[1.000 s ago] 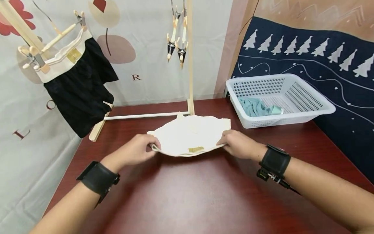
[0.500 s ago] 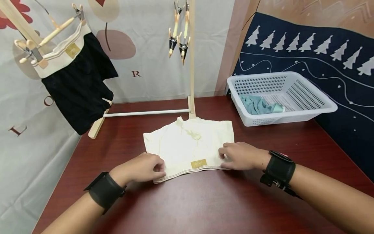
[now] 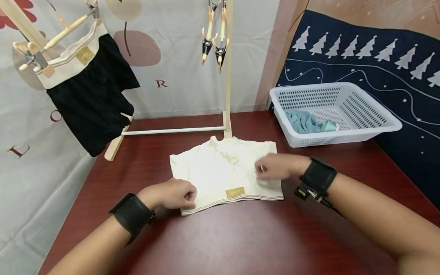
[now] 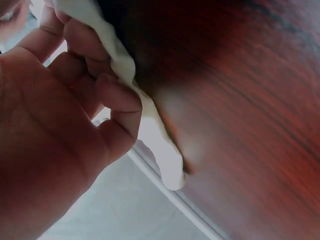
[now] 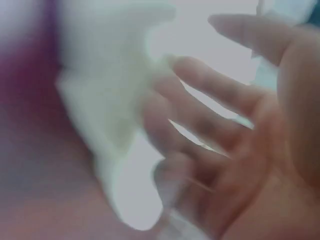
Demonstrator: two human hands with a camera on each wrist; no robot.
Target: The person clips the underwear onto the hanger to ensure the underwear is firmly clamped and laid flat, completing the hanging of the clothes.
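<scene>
While left hand grips cream garment by near edge | right hand released, over right side | bench spreads before it

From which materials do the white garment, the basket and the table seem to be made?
White garment: soft matte cloth, fibre unclear; it wrinkles. Basket: probably smooth moulded plastic, given its regular slots and rounded rim. Table: glossy, wood-like, with streaked grain and glare; solid wood or laminate, I cannot tell.

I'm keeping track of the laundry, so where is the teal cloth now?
In the head view, the teal cloth is right of centre, inside the white basket, toward its left end.
</scene>
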